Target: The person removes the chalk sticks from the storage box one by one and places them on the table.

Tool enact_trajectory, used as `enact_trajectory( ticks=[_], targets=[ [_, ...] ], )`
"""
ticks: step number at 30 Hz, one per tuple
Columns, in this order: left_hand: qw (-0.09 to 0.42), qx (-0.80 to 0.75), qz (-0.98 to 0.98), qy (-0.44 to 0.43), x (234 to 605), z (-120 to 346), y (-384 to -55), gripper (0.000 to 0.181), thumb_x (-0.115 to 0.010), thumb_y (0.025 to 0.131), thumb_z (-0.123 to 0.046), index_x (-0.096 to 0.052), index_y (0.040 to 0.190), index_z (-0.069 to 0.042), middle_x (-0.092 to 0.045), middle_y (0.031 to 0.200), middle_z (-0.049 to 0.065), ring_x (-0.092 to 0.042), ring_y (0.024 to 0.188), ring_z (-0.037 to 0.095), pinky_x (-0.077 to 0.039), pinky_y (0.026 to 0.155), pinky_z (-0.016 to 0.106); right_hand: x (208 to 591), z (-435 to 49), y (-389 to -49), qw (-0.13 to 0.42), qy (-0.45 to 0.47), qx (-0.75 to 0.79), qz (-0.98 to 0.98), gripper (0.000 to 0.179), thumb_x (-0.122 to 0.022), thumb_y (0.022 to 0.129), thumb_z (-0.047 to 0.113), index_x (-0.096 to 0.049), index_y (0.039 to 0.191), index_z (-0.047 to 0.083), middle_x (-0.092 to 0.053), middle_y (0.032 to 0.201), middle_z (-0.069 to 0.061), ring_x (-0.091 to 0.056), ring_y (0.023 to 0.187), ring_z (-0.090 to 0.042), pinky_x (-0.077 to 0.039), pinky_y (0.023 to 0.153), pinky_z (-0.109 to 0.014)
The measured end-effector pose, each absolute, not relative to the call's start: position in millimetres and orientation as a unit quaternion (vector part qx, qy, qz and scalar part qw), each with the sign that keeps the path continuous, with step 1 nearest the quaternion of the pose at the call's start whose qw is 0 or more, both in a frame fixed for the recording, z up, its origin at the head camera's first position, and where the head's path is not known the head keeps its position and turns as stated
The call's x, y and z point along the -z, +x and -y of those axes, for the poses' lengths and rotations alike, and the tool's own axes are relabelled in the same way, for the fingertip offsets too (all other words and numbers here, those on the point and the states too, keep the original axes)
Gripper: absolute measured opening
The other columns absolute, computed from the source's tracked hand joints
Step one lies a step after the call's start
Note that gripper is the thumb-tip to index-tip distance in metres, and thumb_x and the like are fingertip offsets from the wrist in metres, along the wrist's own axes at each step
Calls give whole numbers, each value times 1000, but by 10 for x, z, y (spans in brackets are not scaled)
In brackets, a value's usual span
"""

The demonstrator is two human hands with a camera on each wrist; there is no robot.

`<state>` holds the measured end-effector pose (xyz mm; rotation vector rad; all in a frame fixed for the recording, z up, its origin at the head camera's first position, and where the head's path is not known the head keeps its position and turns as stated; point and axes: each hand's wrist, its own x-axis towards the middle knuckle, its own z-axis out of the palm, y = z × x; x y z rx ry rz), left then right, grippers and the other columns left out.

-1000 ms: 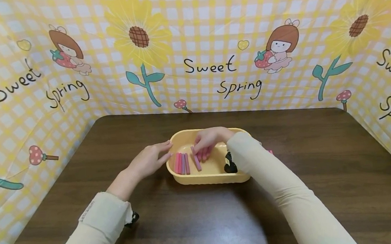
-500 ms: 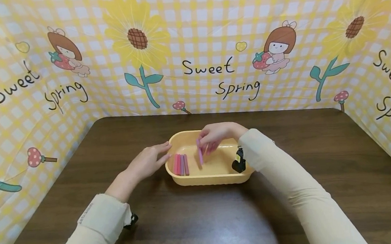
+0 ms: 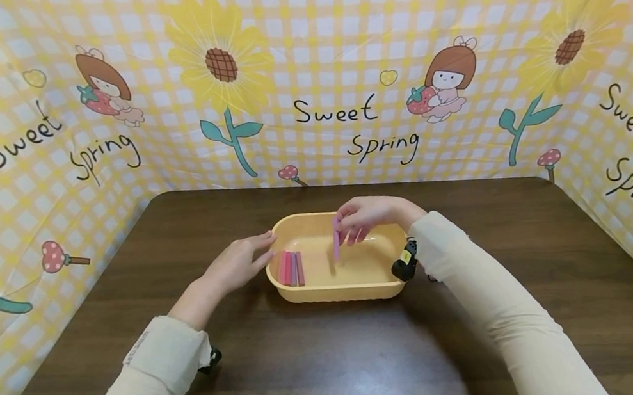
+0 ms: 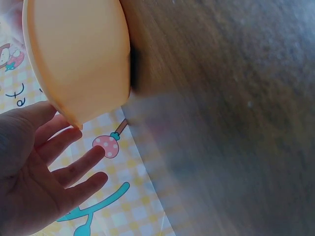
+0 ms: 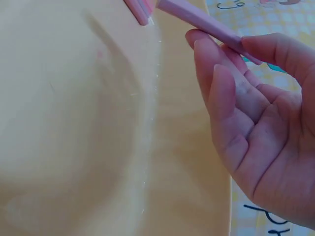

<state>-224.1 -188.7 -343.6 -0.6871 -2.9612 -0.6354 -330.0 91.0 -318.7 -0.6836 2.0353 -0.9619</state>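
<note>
A yellow oval tub (image 3: 344,292) stands on the table. Inside its left end lies a row of several pink and purple sticks (image 3: 291,269), side by side. My right hand (image 3: 370,213) is over the tub and pinches a slim lilac stick (image 3: 336,239) between thumb and fingers, one end pointing down. In the right wrist view this stick (image 5: 202,22) looks straight-sided, with a flat end. My left hand (image 3: 236,264) is at the tub's left end, fingertips right at the rim; its fingers are spread and fairly straight in the left wrist view.
The dark wooden table (image 3: 311,365) extends around the tub. A yellow checked cloth (image 3: 335,47) with printed flowers and figures hangs along the back and both sides. A black wrist camera (image 3: 406,262) overlaps the tub's right end.
My right hand has lifted the lilac stick off the tub floor and moved it right, away from the row. The left hand has stayed at the rim.
</note>
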Motion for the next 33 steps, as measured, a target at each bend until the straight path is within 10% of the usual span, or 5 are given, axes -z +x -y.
enact_trajectory(
  ticks=[14,33],
  targets=[
    [14,210,953,-218,3455,1901,-2254,41,-53,94,-14,-51,131,3,-48,138,20,-47,128,35,-38,106,50,3106,-1241,-3219,360,-267,391,-804,26,-50,96,25,-57,109,4,-70,101,-3,-61,102,-36,-55,79,-30],
    [20,207,952,-224,3468,1899,-2260,40,-54,94,-13,-51,130,4,-49,137,21,-47,127,36,-39,105,51,3167,-1848,-3044,330,-272,436,-792,35,-44,100,24,-45,117,-6,-71,94,-5,-61,81,-16,-54,73,-32]
  ],
)
